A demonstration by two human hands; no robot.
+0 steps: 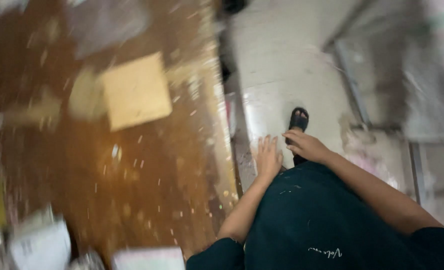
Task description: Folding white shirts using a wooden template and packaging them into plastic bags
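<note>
Brown bench (132,175) alongside; left hand (268,157) and right hand (306,145) empty, fingers spread, near bench edge; tan board (136,91) looks light, stiff, graspable by edges.

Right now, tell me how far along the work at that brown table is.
Done: nothing clearly; the brown table is strewn with pale scraps around a tan cardboard square. In hand: nothing; the left hand and right hand are empty, off the table over dark clothing. Left: the scraps, the square, blurred white items near the bottom edge.
</note>
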